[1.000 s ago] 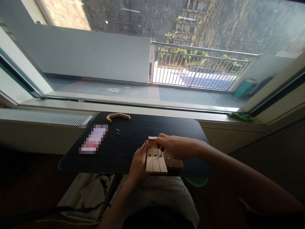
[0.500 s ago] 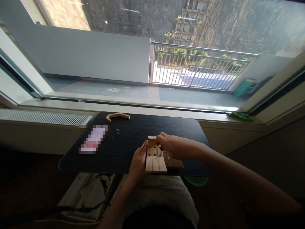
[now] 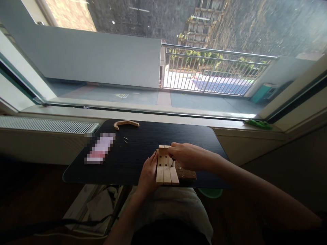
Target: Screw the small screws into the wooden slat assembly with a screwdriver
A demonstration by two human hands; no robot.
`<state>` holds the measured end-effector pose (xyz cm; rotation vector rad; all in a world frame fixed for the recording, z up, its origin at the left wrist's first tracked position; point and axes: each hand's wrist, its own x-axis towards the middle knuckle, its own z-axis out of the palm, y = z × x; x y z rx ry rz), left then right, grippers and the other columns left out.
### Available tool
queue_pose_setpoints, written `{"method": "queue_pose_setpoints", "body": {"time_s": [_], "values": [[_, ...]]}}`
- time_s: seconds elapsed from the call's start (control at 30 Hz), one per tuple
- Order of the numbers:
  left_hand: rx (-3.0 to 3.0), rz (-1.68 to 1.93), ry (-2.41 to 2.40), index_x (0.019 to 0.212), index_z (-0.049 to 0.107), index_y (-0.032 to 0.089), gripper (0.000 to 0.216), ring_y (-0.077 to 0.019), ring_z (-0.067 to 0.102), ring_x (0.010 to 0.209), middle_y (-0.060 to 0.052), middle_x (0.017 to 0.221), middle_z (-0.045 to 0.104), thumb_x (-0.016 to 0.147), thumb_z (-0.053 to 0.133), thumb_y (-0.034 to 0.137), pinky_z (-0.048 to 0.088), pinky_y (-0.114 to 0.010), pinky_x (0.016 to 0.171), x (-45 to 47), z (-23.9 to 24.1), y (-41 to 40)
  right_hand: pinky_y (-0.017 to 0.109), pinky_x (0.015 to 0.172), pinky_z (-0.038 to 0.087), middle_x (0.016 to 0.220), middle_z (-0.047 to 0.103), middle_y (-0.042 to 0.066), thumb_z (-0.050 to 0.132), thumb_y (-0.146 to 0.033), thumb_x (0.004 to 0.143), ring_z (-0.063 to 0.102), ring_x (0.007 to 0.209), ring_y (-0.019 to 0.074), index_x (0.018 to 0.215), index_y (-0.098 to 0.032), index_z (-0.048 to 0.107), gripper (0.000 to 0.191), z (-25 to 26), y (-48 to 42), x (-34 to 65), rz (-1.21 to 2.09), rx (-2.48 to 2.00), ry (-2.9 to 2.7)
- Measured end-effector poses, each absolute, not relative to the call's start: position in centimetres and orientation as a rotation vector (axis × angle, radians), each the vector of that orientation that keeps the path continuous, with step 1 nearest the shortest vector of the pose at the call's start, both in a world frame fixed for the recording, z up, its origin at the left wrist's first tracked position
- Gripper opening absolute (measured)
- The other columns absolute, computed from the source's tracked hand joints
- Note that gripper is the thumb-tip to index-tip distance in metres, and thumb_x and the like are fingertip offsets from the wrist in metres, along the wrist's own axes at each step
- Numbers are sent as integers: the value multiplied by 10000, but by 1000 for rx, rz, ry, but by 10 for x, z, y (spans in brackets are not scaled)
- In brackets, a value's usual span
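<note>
A pale wooden piece made of slats (image 3: pixel 167 175), with several dark screw holes, sits at the table's near edge. My left hand (image 3: pixel 148 173) lies along its left side, fingers pressed against it and steadying it. Above its right slat, my right hand (image 3: pixel 184 156) is closed around a small screwdriver (image 3: pixel 173 162), whose shaft points down at a hole. Most of the screwdriver's handle is hidden by my fingers. To the right, partly under my right hand, is a brown wooden block (image 3: pixel 187 174).
On the black table (image 3: pixel 122 166) lie a curved wooden piece (image 3: pixel 127 123), a few small screws (image 3: pixel 126 140) and a blurred-out flat item (image 3: pixel 100 148). A radiator (image 3: pixel 48 126) stands left, and a window sill with a green cloth (image 3: pixel 258 124) runs behind. A green basin (image 3: pixel 211 193) is below.
My right hand has turned slightly around the screwdriver, so less of its handle shows. My left hand and the wooden piece stay in place.
</note>
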<state>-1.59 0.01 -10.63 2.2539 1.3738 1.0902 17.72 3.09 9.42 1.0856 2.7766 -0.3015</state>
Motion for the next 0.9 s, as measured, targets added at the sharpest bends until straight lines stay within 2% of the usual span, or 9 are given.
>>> {"method": "queue_pose_setpoints", "body": {"time_s": [0.2,0.4,0.6,0.77,0.9], "values": [[2251,1098,1386,1512,356,102,797,-371,475,1378,-231,1502,485,769,584,276,404,-582,1118,-15,-106,0,282,509,309,932,685,82,499,-96,917,673,721,200,1139,-179,606,260,95,30,175,-183,1110,2749],[2249,1093,1374,1523,339,108,815,-375,475,1377,-230,1512,473,767,594,273,402,-584,1118,-15,-107,1,275,539,345,931,742,99,487,-198,979,707,772,229,1050,-178,625,157,97,29,174,-154,1170,2666],[2286,1105,1370,1514,338,89,811,-380,486,1368,-246,1500,480,764,593,267,419,-582,1104,-15,-106,1,283,535,344,882,762,112,480,-309,1009,726,772,266,1075,-164,636,223,99,30,171,-151,1233,2618],[2289,1099,1384,1497,358,71,780,-385,491,1362,-259,1490,486,776,580,269,425,-592,1094,-15,-105,0,286,574,389,865,758,123,471,-350,1019,729,792,278,1120,-172,629,258,99,31,167,-146,1274,2573],[2273,1095,1375,1518,338,102,800,-374,470,1383,-234,1508,476,774,584,262,406,-585,1115,-15,-107,0,294,550,383,844,729,103,430,-350,1031,714,754,270,1122,-174,597,259,98,27,167,-170,1309,2597]]}}
